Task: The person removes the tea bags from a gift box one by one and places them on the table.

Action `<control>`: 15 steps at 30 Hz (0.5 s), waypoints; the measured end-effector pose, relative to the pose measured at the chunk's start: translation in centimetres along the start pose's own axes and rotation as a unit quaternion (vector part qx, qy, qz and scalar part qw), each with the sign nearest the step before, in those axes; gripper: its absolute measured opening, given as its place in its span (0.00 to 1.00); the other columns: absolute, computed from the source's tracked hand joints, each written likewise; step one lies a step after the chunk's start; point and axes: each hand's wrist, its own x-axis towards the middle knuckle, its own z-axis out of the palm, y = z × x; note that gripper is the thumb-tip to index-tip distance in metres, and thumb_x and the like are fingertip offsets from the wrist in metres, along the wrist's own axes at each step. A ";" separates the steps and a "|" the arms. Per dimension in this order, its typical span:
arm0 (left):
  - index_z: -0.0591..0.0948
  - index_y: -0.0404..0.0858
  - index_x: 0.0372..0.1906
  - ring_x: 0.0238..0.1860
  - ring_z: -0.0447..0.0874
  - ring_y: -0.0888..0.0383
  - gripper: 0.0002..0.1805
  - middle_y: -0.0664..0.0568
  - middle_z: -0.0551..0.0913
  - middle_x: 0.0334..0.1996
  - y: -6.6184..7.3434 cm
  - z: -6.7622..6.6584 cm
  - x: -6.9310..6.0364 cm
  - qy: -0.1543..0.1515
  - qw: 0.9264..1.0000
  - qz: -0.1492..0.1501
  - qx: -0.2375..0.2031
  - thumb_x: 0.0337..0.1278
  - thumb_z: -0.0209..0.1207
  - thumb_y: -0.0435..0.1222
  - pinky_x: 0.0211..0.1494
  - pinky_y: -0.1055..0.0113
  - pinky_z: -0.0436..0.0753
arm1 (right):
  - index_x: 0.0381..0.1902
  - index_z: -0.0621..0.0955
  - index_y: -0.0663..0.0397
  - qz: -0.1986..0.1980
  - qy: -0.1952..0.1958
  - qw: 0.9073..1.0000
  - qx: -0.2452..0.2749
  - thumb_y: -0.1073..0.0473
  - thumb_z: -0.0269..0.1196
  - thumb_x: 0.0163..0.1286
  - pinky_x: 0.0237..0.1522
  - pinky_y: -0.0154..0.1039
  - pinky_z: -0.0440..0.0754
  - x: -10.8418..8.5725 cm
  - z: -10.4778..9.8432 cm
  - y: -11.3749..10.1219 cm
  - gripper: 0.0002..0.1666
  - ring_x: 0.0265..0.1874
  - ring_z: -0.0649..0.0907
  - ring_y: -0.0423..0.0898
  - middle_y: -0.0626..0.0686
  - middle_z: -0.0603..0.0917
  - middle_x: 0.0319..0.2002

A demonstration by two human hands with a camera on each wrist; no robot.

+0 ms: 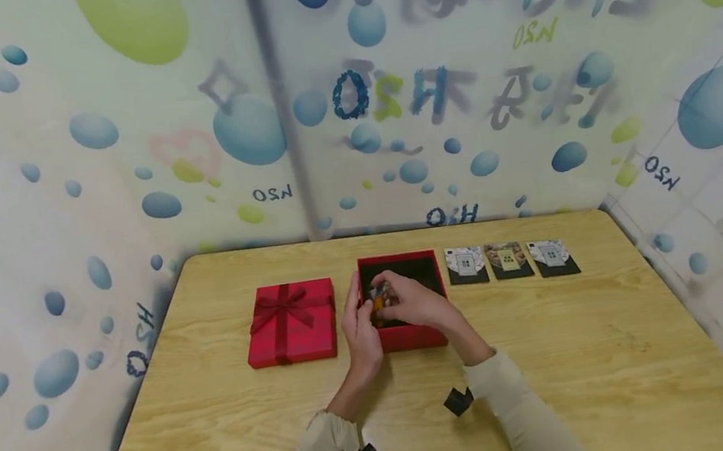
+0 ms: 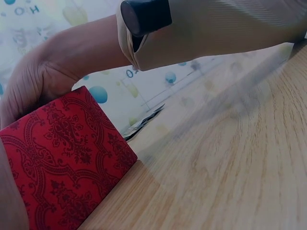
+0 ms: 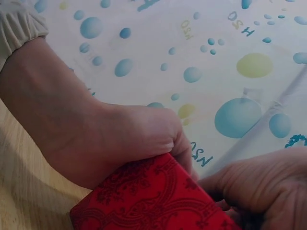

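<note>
A red gift box (image 1: 412, 338) with a dark inside stands without its lid in the middle of the table. My left hand (image 1: 361, 329) lies along the box's left wall, fingers outside and thumb over the rim. From above, my right hand (image 1: 414, 301) reaches into the box. Its bent fingers pinch a small multicoloured item (image 1: 382, 300) near the left inner side; the fingers hide much of it, so its kind is unclear. In the left wrist view, the box's patterned red side (image 2: 67, 153) shows with the right hand (image 2: 33, 86) bent over its rim.
To the left lies the red lid (image 1: 312, 344) with a ribbon bow. Three flat printed packets, a grey-white one (image 1: 466, 265), a brown one (image 1: 508, 259) and another grey-white one (image 1: 552, 257), lie in a row to the right. A patterned wall (image 1: 392, 198) borders the wooden table (image 1: 564, 382).
</note>
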 end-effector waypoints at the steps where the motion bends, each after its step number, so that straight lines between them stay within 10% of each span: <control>1: 0.62 0.29 0.80 0.81 0.54 0.45 0.31 0.43 0.63 0.80 0.0 0.0 0.1 0.000 1.000 0.000 0.000 0.74 0.41 0.24 0.80 0.63 0.57 | 0.68 0.71 0.63 -0.001 0.003 1.000 -0.001 0.67 0.67 0.73 0.45 0.43 0.83 -0.1 -0.2 -0.1 0.29 0.42 0.82 0.49 0.58 0.84 0.47; 15: 0.63 0.31 0.80 0.82 0.54 0.47 0.31 0.37 0.62 0.80 0.1 0.0 0.1 0.003 1.000 -0.013 -0.019 0.74 0.41 0.22 0.81 0.53 0.54 | 0.70 0.72 0.61 -0.012 0.039 0.999 0.020 0.67 0.67 0.72 0.40 0.41 0.81 -1.9 -2.3 -1.1 0.31 0.36 0.79 0.49 0.59 0.83 0.48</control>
